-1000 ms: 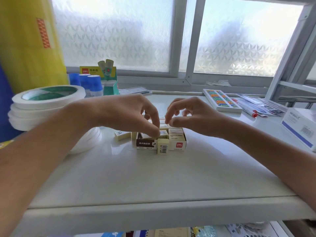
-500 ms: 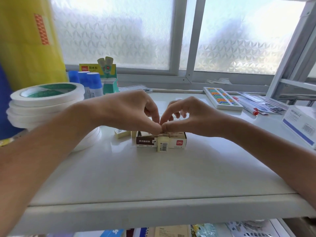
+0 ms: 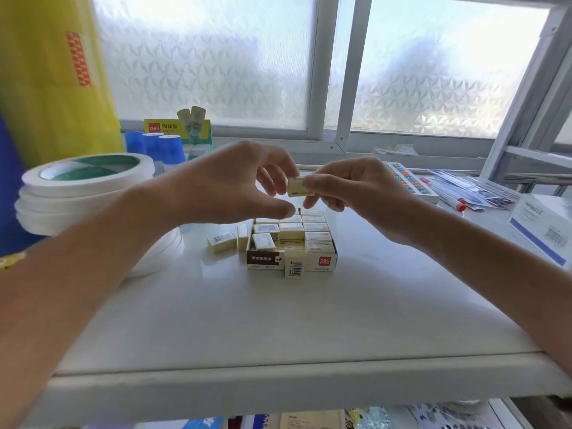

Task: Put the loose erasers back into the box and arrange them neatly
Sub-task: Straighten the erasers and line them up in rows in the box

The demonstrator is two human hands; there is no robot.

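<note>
A small open eraser box (image 3: pixel 322 262) with a brown and red front sits mid-table, filled with several cream erasers in rows. One eraser (image 3: pixel 293 267) stands against the box's front, one (image 3: pixel 221 242) lies to its left and another (image 3: pixel 242 237) stands by the box's left wall. Above the box, my right hand (image 3: pixel 356 190) pinches a cream eraser (image 3: pixel 297 187) by its right end. My left hand (image 3: pixel 235 184) hovers beside it with curled fingers touching the eraser's left end.
A stack of white tape rolls (image 3: pixel 86 193) stands at the left, with blue glue sticks (image 3: pixel 161 150) and a glue display box (image 3: pixel 182 128) behind. An abacus (image 3: pixel 408 181), pens and a white carton (image 3: pixel 544 227) lie to the right. The table's front edge (image 3: pixel 278 385) is near.
Both hands have risen from the box, where their fingertips met. An eraser is now held up between them, and the rows in the box are uncovered.
</note>
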